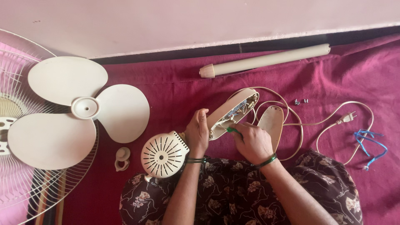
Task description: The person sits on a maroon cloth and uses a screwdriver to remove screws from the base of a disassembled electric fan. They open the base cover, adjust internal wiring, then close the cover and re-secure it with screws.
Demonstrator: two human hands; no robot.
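Cloth (175, 87), maroon, covered the floor under everything. Wire fan guard (16, 183) lay at far left, with the three-blade fan blade (85, 107) resting on top of it. Cream tube (266, 60) lay along the wall edge at top. Power cord (329, 121) looped at right, its plug (346, 118) lying well apart from the hands. Round vented motor cover (163, 155) sat just beside the left wrist. Open control housing (232, 111), cream, wiring exposed inside, was tilted up at centre between both hands. Loose oval cover plate (271, 121) lay just right of it. Left hand (197, 133) was wrapped around the housing's lower end, fingers curled closed on it. Right hand (252, 141) was closed in a fist around a green-handled screwdriver (233, 130), tip pointed into the housing. Blue wire (368, 141) was bundled at far right. Small cream knob (122, 159) lay beside the blade. Two screws (301, 101) lay near the cord.
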